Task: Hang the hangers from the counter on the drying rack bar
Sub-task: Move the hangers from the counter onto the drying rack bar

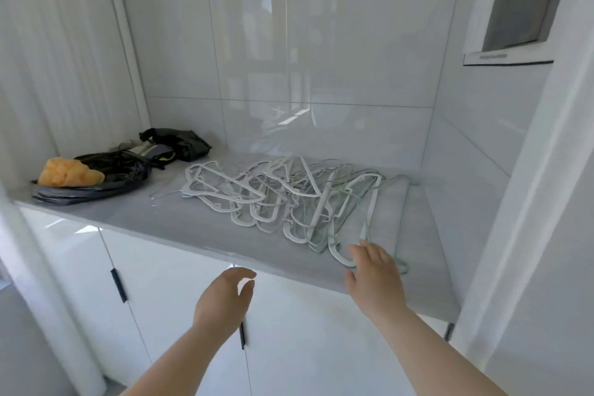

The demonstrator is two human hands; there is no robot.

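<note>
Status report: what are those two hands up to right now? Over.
Left hand open, empty. Right hand open, at tangled hangers on counter. Nothing blocking.

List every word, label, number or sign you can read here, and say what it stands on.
No text here can be read.
Small dark print on the lower frame of the wall cabinet: too blurred to read.
On the hangers, the counter and the dark bags: no text shows.

White, perhaps pale-green hangers (pixel 283 199)
</note>
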